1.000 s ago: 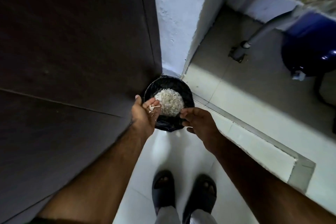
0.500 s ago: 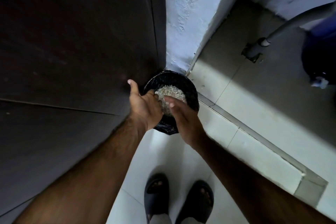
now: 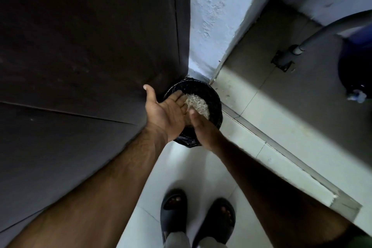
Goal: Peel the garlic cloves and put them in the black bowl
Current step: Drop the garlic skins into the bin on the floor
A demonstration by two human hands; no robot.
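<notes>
A big dark door [image 3: 84, 50] fills the left side. Just right of it stands a rough white wall [image 3: 213, 16]. The near floor [image 3: 181, 169] has pale shiny tiles. A raised grey strip [image 3: 291, 163] runs across on the right. Far right, a grey pipe [image 3: 330, 26] bends down.

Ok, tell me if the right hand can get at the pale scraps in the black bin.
Probably yes: the right hand is over the black bin, beside the pale scraps; only the left hand crowds it.

Dim overall; left door [image 3: 80, 56] nearly black. Light band crosses floor [image 3: 251, 90] from right. Wide-angle bend at edges, slight blur
</notes>
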